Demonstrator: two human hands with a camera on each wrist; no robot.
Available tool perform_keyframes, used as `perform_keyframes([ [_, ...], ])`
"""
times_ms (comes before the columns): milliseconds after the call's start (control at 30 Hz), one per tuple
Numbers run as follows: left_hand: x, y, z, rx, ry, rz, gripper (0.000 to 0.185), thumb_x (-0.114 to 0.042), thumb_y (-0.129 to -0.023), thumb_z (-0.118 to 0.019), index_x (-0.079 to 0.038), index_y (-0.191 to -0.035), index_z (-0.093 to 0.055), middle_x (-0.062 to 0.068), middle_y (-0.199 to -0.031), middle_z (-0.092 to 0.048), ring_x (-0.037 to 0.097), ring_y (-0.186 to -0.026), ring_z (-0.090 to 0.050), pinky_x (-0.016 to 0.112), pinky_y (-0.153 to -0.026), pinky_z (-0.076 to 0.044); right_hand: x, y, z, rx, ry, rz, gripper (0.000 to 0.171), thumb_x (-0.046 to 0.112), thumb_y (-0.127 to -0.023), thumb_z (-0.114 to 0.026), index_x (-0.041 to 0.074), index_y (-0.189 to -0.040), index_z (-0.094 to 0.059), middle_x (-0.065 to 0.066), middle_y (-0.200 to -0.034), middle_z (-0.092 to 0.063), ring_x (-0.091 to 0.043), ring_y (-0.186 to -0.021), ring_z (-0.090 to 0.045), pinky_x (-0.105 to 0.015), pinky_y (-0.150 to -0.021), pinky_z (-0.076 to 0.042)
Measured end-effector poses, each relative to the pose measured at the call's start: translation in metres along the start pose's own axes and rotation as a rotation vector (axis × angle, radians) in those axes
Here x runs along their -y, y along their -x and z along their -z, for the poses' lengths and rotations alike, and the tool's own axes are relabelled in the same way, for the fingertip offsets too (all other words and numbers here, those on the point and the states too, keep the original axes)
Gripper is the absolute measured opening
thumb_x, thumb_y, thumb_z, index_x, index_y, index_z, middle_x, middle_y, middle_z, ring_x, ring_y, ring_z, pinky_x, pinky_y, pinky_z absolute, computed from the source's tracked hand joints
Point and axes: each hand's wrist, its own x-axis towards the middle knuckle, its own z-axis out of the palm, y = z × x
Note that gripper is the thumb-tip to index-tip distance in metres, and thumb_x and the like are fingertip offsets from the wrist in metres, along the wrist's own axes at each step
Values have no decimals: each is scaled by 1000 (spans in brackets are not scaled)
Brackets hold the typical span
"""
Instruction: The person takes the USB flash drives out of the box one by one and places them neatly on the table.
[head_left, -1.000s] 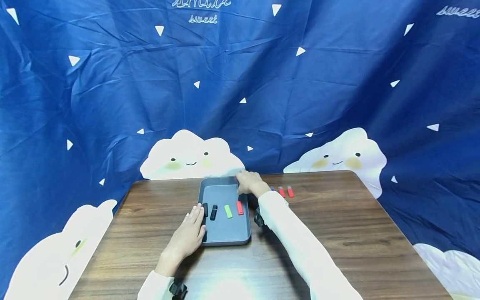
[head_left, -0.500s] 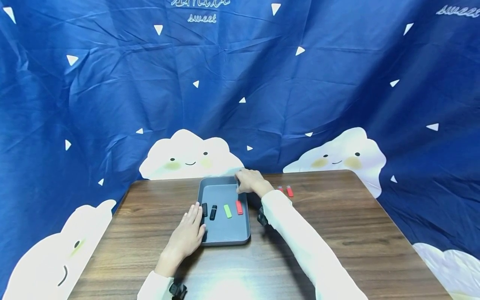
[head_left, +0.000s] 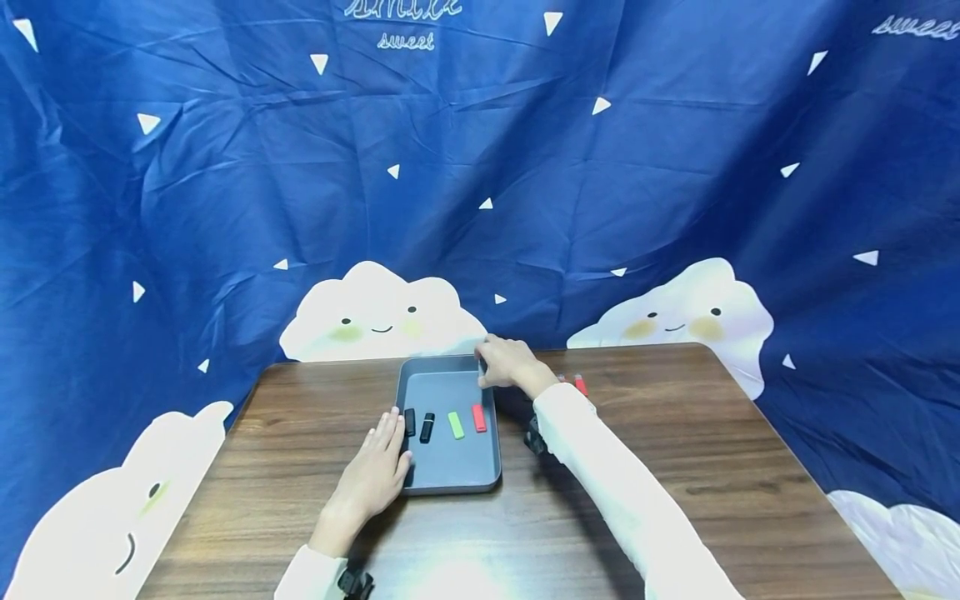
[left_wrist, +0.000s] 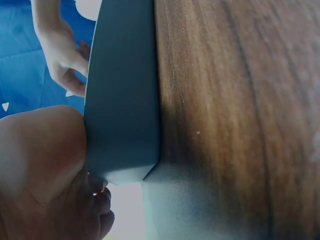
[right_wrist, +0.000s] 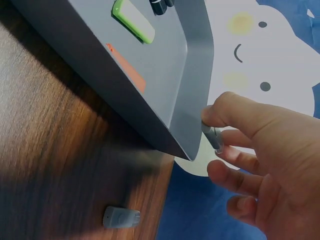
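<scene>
My left hand (head_left: 375, 467) lies with straight fingers along the left wall of a grey tray (head_left: 450, 479); in the left wrist view its thumb (left_wrist: 40, 150) is at the tray's rim. Over the tray's far right corner, my right hand (head_left: 508, 364) pinches a small grey USB stick (right_wrist: 212, 137) between thumb and fingers. Inside the tray lie a black USB stick (head_left: 409, 422) by the left fingertips, a second black USB stick (head_left: 427, 427), a green USB stick (head_left: 456, 425) and a red USB stick (head_left: 478, 418).
Right of the tray, a red USB stick (head_left: 581, 384) lies on the wooden table (head_left: 675, 467), beside another partly hidden by the right sleeve (head_left: 600, 467). The right wrist view shows a grey USB stick (right_wrist: 121, 218) on the table. A blue curtain (head_left: 480, 167) hangs behind.
My right hand and forearm have shifted slightly to the right, and the sleeve now covers a blue USB stick seen earlier. The left hand and the tray stay put.
</scene>
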Motion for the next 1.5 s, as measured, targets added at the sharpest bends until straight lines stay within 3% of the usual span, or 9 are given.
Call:
perform_keyframes([
  [267, 1, 0, -3, -1, -5, 2, 60, -21, -112, -51, 11, -160, -36, 28, -172, -30, 44, -161, -30, 59, -131, -30, -4, 9, 7, -16, -11, 6, 52, 37, -89, -82, 16, -135, -69, -9, -136, -64, -29, -106, -67, -49, -96, -58],
  [567, -2, 0, -1, 2, -5, -9, 59, -20, -111, -52, 13, -159, -38, 29, -171, -32, 46, -159, -32, 60, -130, -31, -10, 19, 12, -50, 19, 41, 51, 37, -87, -83, 15, -132, -70, -6, -124, -65, -27, -95, -68, -47, -86, -60],
  [1500, 1, 0, -1, 19, 9, -2, 60, -21, -111, -50, 12, -160, -36, 29, -172, -30, 46, -160, -30, 60, -130, -30, -35, 47, 23, -130, 33, 36, 50, 35, -84, -80, 15, -129, -71, -7, -127, -66, -30, -88, -68, -49, -77, -60],
])
